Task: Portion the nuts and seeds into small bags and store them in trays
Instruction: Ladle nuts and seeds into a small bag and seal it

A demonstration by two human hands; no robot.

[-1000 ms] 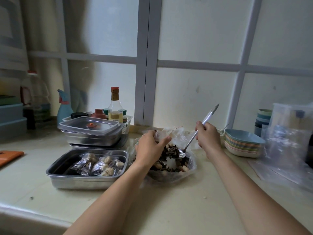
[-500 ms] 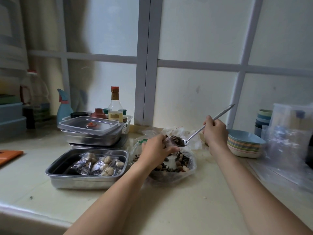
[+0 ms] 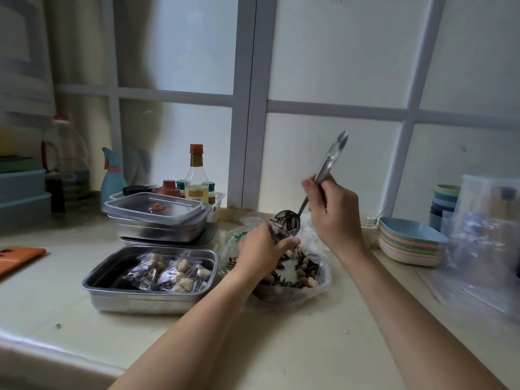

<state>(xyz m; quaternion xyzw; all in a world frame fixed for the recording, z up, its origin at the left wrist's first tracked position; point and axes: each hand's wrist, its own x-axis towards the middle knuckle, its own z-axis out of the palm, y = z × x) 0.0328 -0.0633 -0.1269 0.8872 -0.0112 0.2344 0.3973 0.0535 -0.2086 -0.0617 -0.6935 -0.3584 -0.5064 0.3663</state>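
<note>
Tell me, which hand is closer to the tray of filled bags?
Left. The left hand, holding a small bag, is just right of the tray; the right hand is farther right, gripping the spoon.

Dim, flat daylight comes through the frosted window (image 3: 323,164) behind the worktop (image 3: 281,347), no hard glare. Soft shadows on the worktop fall toward the camera, darkest beside the steel tray (image 3: 146,301). Spoon (image 3: 329,161) handle motion-blurred, doubled at the tip. Left edge smeared, oil jug (image 3: 64,153) hazy. Wide-angle bend: window bars lean outward. Clear plastic (image 3: 484,249) at right is soft and blurry.
</note>
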